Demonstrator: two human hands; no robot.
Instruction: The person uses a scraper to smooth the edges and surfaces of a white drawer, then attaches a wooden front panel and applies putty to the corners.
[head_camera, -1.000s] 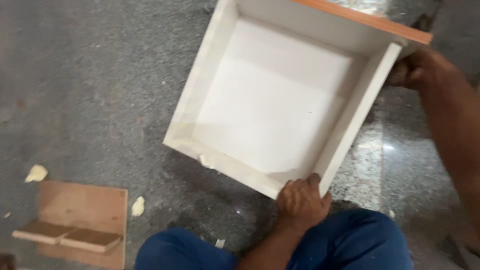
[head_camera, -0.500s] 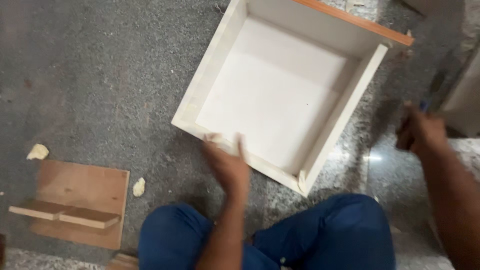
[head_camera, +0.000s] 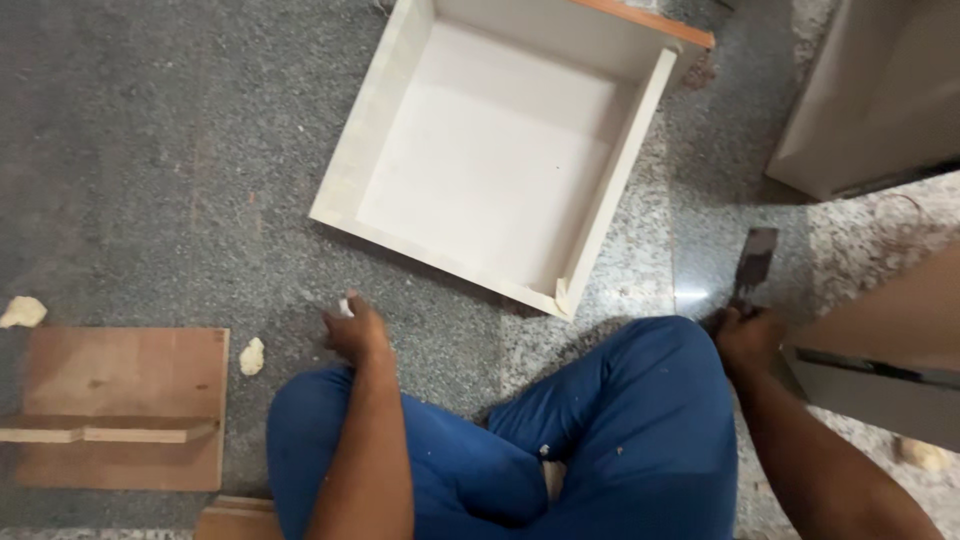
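A white open drawer box (head_camera: 480, 170) with an orange front edge lies flat on the grey stone floor ahead of my knees. My left hand (head_camera: 356, 332) rests on the floor by my left knee, below the box's near corner, its fingers pinched on a small pale scrap (head_camera: 345, 304). My right hand (head_camera: 745, 338) sits beside my right knee, closed around the handle of a flat-bladed chisel (head_camera: 755, 262) whose blade points away from me over the floor. Both hands are off the box.
A brown plywood piece (head_camera: 130, 400) with a wooden strip (head_camera: 100, 432) on it lies at the lower left, pale scraps (head_camera: 252, 355) beside it. Cabinet panels (head_camera: 880, 100) stand at the upper right and a board (head_camera: 880, 385) lies at the right. My blue trousers (head_camera: 600, 430) fill the bottom.
Both hands let go of the drawer box. The left hand dropped to the floor by my knee. The right hand moved right and down and now grips the chisel. The view shifted.
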